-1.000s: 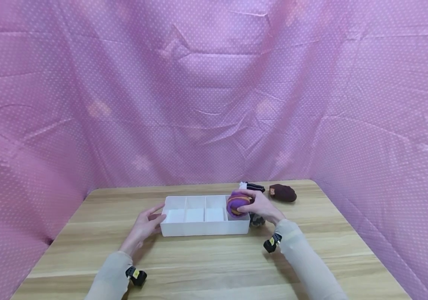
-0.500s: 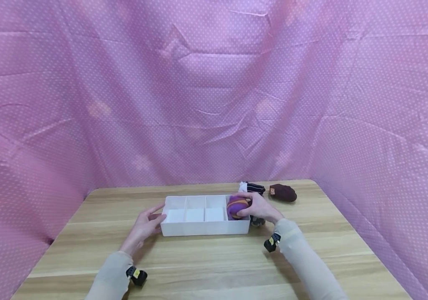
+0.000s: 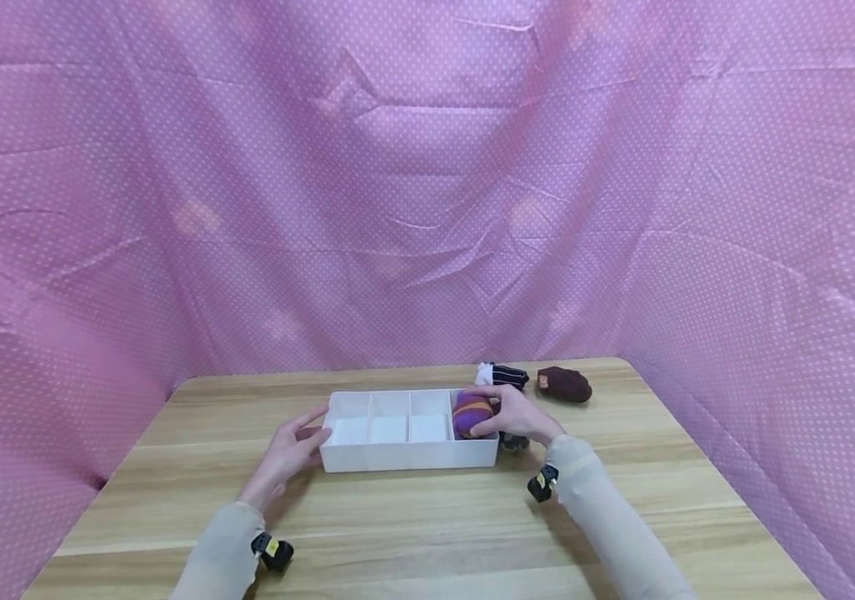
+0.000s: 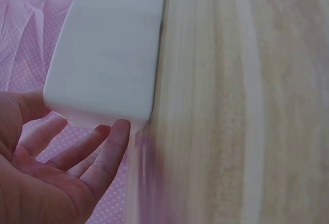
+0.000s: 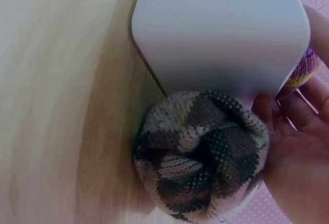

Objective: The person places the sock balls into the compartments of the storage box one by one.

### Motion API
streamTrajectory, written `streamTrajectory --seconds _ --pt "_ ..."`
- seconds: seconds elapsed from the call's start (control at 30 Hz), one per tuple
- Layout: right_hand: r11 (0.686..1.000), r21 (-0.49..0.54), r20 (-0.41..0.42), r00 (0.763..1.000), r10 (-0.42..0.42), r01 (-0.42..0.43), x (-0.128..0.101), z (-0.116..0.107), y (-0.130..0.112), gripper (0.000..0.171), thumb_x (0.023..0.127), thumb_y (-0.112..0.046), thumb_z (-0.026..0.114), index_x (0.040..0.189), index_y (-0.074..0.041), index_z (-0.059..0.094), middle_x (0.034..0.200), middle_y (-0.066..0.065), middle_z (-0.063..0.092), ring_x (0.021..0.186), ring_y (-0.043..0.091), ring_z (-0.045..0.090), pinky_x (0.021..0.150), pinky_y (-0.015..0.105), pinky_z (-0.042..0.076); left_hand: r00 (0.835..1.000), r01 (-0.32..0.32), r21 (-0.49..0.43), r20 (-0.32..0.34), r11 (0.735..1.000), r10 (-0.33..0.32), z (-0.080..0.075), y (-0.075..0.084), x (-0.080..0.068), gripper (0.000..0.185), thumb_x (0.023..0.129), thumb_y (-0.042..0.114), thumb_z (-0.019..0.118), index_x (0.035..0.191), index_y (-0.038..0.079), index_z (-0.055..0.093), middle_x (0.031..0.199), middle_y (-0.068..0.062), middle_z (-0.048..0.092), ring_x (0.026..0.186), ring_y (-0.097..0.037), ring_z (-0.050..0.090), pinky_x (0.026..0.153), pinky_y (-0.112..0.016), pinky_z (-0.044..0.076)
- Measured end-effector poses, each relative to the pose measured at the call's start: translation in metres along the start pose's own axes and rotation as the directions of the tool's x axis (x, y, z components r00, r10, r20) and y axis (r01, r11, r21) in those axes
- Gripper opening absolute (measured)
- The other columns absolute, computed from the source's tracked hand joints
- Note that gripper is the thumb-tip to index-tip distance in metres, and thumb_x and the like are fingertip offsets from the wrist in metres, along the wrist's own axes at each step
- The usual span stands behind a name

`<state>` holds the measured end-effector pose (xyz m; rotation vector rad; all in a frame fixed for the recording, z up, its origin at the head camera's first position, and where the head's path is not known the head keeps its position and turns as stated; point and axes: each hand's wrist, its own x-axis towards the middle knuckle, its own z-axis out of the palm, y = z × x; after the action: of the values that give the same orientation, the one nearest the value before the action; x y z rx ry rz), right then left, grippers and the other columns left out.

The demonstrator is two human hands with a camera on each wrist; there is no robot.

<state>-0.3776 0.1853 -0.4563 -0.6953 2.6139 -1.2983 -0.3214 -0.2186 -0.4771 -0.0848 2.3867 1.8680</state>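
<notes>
Soft, even, bright light with faint shadows; the head view bows at its edges, and both wrist views are blurred close up.

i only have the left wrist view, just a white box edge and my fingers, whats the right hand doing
Observer: The right hand grips a purple sock ball in the rightmost compartment of the white organizer box.
Operator: other compartments?
Observer: The other three hold nothing.
Operator: anything beside the box
Observer: A brown patterned sock ball rests against its right end, under the right hand. Further back lie a black-and-white sock roll and a maroon sock roll.
</notes>
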Motion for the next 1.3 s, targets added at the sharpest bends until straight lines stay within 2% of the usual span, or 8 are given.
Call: streamTrajectory --seconds 0.23,0.47,0.83,1.07,1.17,1.3 --pt "1.0 0.024 -0.011 1.0 0.007 -0.006 0.002 -0.0004 0.0031 0.067 0.076 -0.025 0.085 0.137 -0.02 0.058 0.13 0.016 0.058 0.101 0.023 0.063 0.081 0.03 0.058 1.0 0.002 0.004 -0.006 1.0 -0.002 -0.0021 -0.0006 0.0004 0.054 0.099 0.019 0.058 0.15 0.017 0.04 0.141 -0.029 0.046 0.111 -0.028 0.062 0.092 -0.04 0.059" --pt "0.998 0.063 -0.043 0.999 0.012 -0.009 0.0028 -0.0009 0.0052 0.062 0.078 -0.028 0.083 0.135 -0.02 0.06 0.127 0.013 0.063 0.104 0.022 0.063 0.088 0.032 0.057 1.0 -0.01 -0.006 0.001 1.0 0.01 -0.0045 -0.0006 0.0011 0.055 0.1 0.017 0.057 0.151 0.015 0.039 0.14 -0.031 0.046 0.108 -0.026 0.063 0.091 -0.04 0.06" --pt "0.991 0.124 -0.045 0.998 0.047 -0.041 -0.0003 0.0028 0.0091 0.055 0.079 -0.024 0.082 0.13 -0.016 0.064 0.132 0.013 0.062 0.094 0.019 0.067 0.081 0.028 0.059 1.0 -0.028 -0.005 0.009 1.0 0.028 -0.0002 -0.0017 0.0027 0.055 0.098 0.016 0.059 0.15 0.012 0.04 0.138 -0.033 0.049 0.108 -0.029 0.064 0.089 -0.039 0.061" --pt "0.991 0.13 -0.055 0.998 0.022 -0.014 0.0026 0.0037 0.008 0.053 0.08 -0.024 0.081 0.129 -0.013 0.065 0.131 0.015 0.063 0.095 0.019 0.068 0.082 0.027 0.06 1.0 -0.015 -0.001 -0.008 1.0 0.015 -0.0021 -0.0018 0.0029 0.054 0.099 0.017 0.059 0.15 0.015 0.041 0.139 -0.031 0.049 0.11 -0.03 0.063 0.09 -0.038 0.06" --pt "0.986 0.165 -0.061 0.998 0.008 0.002 0.0035 0.0033 0.008 0.052 0.081 -0.022 0.08 0.129 -0.009 0.064 0.131 0.016 0.063 0.098 0.021 0.068 0.084 0.027 0.06 1.0 -0.014 0.0 -0.01 1.0 0.014 -0.0029 -0.0019 0.004 0.054 0.099 0.018 0.059 0.149 0.016 0.041 0.139 -0.03 0.049 0.111 -0.028 0.063 0.091 -0.038 0.06" --pt "0.966 0.26 -0.075 0.997 0.002 0.018 0.003 0.0011 0.0081 0.05 0.084 -0.017 0.078 0.129 -0.003 0.062 0.13 0.018 0.063 0.106 0.024 0.067 0.086 0.026 0.059 1.0 -0.013 -0.002 -0.012 1.0 0.013 -0.0035 -0.0015 0.0056 0.054 0.099 0.018 0.059 0.15 0.016 0.041 0.14 -0.03 0.049 0.11 -0.028 0.063 0.092 -0.039 0.059"
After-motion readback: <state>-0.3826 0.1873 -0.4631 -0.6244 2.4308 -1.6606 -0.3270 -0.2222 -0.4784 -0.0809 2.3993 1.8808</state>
